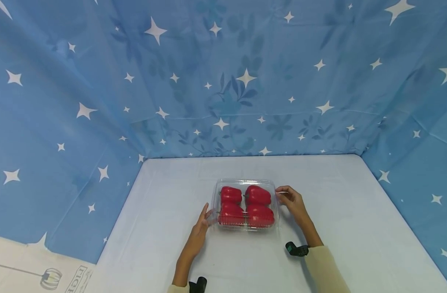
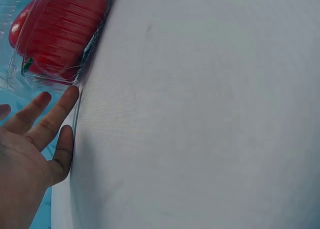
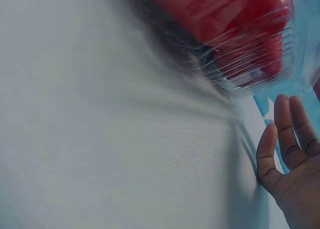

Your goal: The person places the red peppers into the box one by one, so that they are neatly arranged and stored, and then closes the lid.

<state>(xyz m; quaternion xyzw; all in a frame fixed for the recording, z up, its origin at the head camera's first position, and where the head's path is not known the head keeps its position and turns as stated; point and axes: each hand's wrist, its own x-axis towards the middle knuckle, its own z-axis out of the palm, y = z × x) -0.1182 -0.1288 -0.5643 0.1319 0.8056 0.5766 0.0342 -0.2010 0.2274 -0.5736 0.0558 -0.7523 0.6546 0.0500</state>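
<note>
A clear plastic clamshell box point(image 1: 247, 182) stands on the white table in the head view, with several red bell peppers point(image 1: 259, 215) inside in two rows. My left hand point(image 1: 198, 232) is at the box's left side, fingers extended and spread beside its wall. In the left wrist view the fingertips point(image 2: 73, 92) come right up to the box's lower corner. Over at the right side, my right hand point(image 1: 294, 203) has lightly bent fingers at the box's upper right edge. The right wrist view shows those fingers point(image 3: 285, 121) fairly straight, just below the ribbed plastic wall.
A white cloth-covered table point(image 1: 165, 195) spreads around the box. Blue star-print curtains point(image 1: 194, 93) hang along its back and sides. Small black devices point(image 1: 296, 249) are strapped at both wrists. A cream printed cloth point(image 1: 29, 264) shows at the lower left.
</note>
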